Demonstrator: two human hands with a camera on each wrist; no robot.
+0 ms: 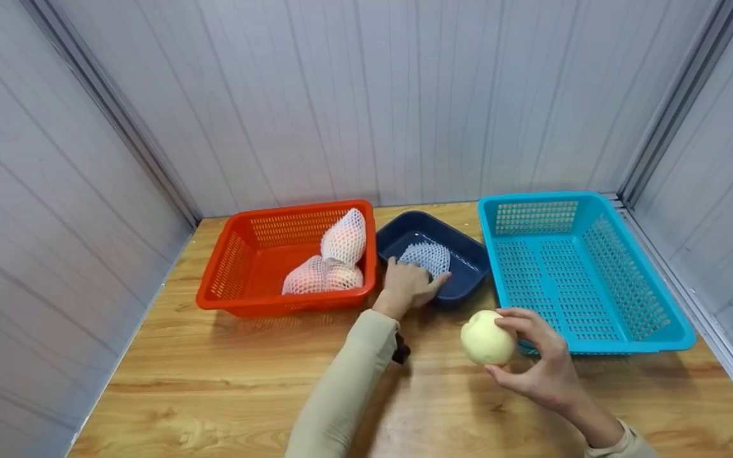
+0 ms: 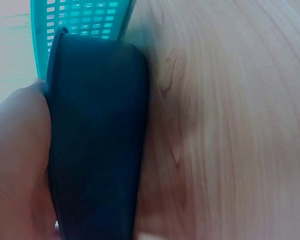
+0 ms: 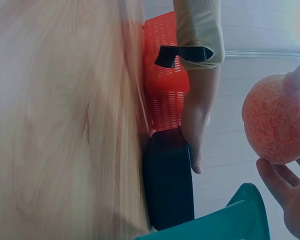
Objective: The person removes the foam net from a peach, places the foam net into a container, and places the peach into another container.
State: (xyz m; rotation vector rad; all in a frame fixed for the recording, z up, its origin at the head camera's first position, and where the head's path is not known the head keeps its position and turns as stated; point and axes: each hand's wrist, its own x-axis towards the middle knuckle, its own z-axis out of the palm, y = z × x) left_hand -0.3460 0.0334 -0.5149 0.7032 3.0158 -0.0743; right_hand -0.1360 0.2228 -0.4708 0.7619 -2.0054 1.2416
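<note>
My right hand holds a round pale-yellow fruit between thumb and fingers, above the table in front of the blue basket. The same fruit shows a mottled reddish side in the right wrist view. My left hand reaches over the near rim of a dark blue tub, thumb spread out to the right. Under its fingers, inside the tub, lies a white foam net. The left fingertips are partly hidden, while the left wrist view shows the tub's outer wall beside the hand.
Left of the tub stands a red basket with several fruits in white foam nets at its right side. A blue slotted basket stands on the right. Grey panel walls enclose the wooden table.
</note>
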